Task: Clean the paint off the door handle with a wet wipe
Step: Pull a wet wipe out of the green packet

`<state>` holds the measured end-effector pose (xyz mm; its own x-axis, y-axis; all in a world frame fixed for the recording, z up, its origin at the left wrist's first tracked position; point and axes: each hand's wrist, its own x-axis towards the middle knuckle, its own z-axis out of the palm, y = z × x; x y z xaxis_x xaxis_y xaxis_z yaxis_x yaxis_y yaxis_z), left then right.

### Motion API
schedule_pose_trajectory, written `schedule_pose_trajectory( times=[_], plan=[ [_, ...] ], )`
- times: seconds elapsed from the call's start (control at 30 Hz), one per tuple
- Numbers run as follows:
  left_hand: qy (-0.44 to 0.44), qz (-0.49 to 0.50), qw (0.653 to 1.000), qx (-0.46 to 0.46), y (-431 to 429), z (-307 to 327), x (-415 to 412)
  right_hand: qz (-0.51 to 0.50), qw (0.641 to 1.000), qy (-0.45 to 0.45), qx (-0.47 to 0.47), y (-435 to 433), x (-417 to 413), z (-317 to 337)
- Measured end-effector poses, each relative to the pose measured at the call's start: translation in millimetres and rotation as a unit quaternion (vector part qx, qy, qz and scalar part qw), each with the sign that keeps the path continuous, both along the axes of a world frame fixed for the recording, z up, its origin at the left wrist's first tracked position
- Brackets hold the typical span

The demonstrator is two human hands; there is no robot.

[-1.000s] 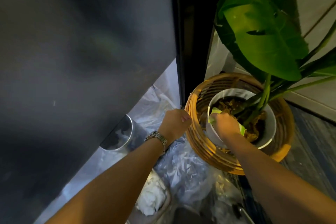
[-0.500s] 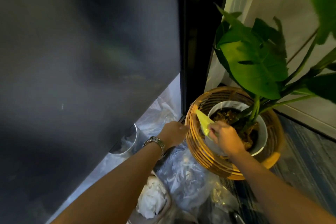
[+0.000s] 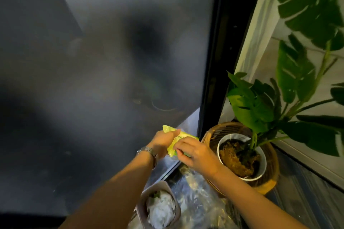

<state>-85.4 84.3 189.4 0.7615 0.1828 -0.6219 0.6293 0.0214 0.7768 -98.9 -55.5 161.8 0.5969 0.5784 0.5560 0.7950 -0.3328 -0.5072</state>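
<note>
A yellow-green wet wipe packet (image 3: 176, 140) is held low in front of the dark door (image 3: 111, 61). My left hand (image 3: 162, 142), with a metal watch on its wrist, grips the packet's left end. My right hand (image 3: 197, 153) pinches the packet's right side with its fingertips. No door handle is in view.
A leafy plant in a white pot (image 3: 259, 156) stands inside a wicker basket (image 3: 270, 178) at the right, by the black door frame (image 3: 214, 61). A small bin holding white crumpled material (image 3: 160, 208) sits below my arms, on clear plastic sheeting (image 3: 201, 204).
My right hand lifted the packet out of the plant basket and carried it left. My left hand rose from the basket rim and took hold of the packet. The camera tilted up.
</note>
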Motion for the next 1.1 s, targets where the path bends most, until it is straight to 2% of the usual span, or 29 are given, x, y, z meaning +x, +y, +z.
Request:
schedule_pose_trajectory(
  times=[0.07, 0.17, 0.27, 0.43, 0.6, 0.77, 0.87, 0.97, 1.1],
  plan=[
    [-0.034, 0.035, 0.999, -0.023, 6.9, 23.7, -8.1, -0.010, 0.999, 0.030, 0.028, 7.0, -6.2, 25.2],
    [-0.089, 0.085, 0.992, -0.032, 13.2, 58.7, -18.1, -0.076, 0.985, 0.134, 0.075, 18.1, -13.1, 58.8],
    [-0.122, 0.118, 0.985, 0.013, 17.4, 90.7, -26.5, -0.111, 0.978, 0.172, 0.037, 29.5, -16.7, 81.6],
    [-0.152, 0.136, 0.972, 0.112, 22.9, 132.7, -49.2, -0.119, 0.981, 0.153, 0.020, 45.6, -29.9, 119.2],
    [-0.210, 0.140, 0.950, 0.184, 24.7, 163.3, -66.1, -0.144, 0.984, 0.062, 0.086, 59.7, -41.5, 139.7],
    [-0.272, 0.134, 0.909, 0.287, 24.0, 178.5, -78.8, -0.155, 0.981, -0.029, 0.111, 67.0, -44.8, 150.1],
    [-0.308, 0.145, 0.882, 0.326, 17.5, 180.3, -84.2, -0.169, 0.974, -0.008, 0.149, 70.0, -47.1, 157.3],
    [-0.350, 0.178, 0.860, 0.327, 14.7, 177.5, -88.1, -0.224, 0.943, 0.089, 0.230, 67.4, -43.4, 169.5],
    [-0.402, 0.166, 0.843, 0.317, 16.4, 179.5, -93.5, -0.351, 0.859, 0.191, 0.321, 48.1, -15.5, 183.0]
  ],
)
